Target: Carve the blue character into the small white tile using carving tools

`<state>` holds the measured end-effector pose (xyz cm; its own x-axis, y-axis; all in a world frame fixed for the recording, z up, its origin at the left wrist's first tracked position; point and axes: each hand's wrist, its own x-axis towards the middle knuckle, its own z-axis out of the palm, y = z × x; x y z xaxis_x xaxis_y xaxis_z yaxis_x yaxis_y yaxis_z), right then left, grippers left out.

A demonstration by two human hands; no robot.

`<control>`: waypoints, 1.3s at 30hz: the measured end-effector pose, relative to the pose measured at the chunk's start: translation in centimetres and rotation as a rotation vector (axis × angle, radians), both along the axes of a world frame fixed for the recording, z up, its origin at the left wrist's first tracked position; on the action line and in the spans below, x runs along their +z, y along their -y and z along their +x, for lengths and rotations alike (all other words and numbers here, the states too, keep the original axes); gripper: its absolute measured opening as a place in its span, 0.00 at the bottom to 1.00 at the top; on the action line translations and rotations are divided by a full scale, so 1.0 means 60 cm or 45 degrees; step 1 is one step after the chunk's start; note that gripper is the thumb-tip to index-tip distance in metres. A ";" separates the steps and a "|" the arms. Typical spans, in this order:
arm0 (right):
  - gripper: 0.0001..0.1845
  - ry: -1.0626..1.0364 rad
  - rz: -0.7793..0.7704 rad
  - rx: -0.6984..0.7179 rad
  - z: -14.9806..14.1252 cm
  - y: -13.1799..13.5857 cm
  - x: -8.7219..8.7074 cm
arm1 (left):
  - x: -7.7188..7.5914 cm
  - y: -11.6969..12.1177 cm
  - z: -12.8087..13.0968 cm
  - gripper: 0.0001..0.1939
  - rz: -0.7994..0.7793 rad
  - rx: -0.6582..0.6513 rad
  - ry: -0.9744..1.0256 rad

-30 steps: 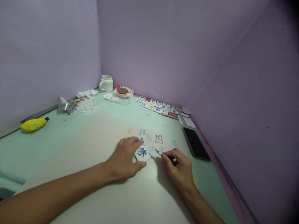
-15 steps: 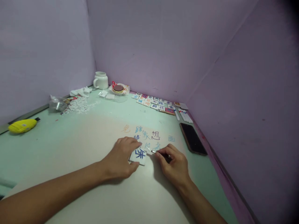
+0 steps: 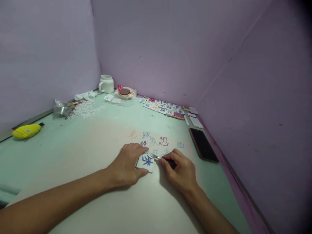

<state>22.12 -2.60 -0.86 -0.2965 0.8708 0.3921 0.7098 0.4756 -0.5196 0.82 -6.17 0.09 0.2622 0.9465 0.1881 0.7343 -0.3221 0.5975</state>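
My left hand (image 3: pixel 128 164) presses down on a small white card (image 3: pixel 145 162) with a blue character, fingers along its left and top edges. My right hand (image 3: pixel 180 170) grips a thin pen (image 3: pixel 158 158) whose tip touches the card's upper right corner. Both rest on a pale desk surface (image 3: pixel 102 152). Just beyond the card, several characters (image 3: pixel 156 140) in blue, orange and dark ink are written on the desk.
A black phone (image 3: pixel 203 144) lies to the right near the purple wall. At the back are rows of character cards (image 3: pixel 162 107), white markers (image 3: pixel 193 120), a white mug (image 3: pixel 106 84), a wrapped snack (image 3: pixel 125 92), paper scraps (image 3: pixel 84 109) and a yellow object (image 3: pixel 25 131) at far left.
The card slid slightly left and toward me under my left hand, and my right hand followed it left, bringing the pen tip to the card's corner. The view shifted a little.
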 end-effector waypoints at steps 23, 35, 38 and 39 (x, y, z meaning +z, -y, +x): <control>0.08 -0.013 -0.042 0.029 -0.003 -0.001 -0.001 | 0.019 0.015 -0.011 0.30 -0.066 -0.055 -0.199; 0.09 -0.188 -0.099 -0.054 -0.045 -0.003 0.005 | 0.003 0.020 -0.033 0.20 -0.015 -0.093 0.014; 0.09 -0.166 -0.051 -0.048 -0.033 0.016 -0.004 | -0.001 0.034 -0.020 0.21 0.026 -0.088 0.003; 0.09 -0.149 -0.041 -0.045 -0.027 0.022 -0.005 | -0.002 0.038 -0.015 0.21 0.033 -0.087 -0.002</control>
<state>20.48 -3.95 -1.16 -0.2197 0.8927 0.3935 0.6594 0.4332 -0.6144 -0.07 -8.46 -0.02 0.3261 0.9214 0.2116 0.7111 -0.3865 0.5872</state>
